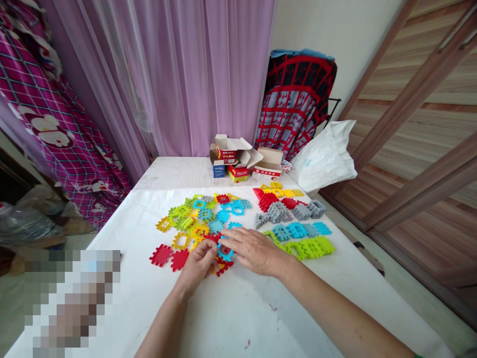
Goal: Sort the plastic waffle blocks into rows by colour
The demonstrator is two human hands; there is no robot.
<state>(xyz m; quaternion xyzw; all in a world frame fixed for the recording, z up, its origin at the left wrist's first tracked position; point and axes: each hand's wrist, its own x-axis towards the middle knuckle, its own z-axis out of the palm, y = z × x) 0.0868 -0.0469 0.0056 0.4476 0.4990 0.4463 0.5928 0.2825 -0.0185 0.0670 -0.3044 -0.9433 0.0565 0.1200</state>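
Observation:
A light-blue notched building tile [225, 252] with a window opening is between my two hands, above the loose pile. My left hand [201, 261] is closed, with thumb and index finger pinched at the tile's left edge. From the other side, my right hand [257, 249] has its fingers bent over the tile's top and right edge; its thumb is hidden. Red and yellow tiles [224, 268] show just under the hands. Left of my left hand lie two solid red tiles [161, 255] and a yellow frame tile [181, 240].
Mixed tiles [182, 214] lie loose at centre-left. Colour-grouped rows stand at right: lime green [309, 248], blue [297, 229], grey [278, 212], red [267, 201] and yellow [286, 193]. Opened small boxes [238, 171] and a white plastic bag [324, 156] stand at the white table's [122, 226] back.

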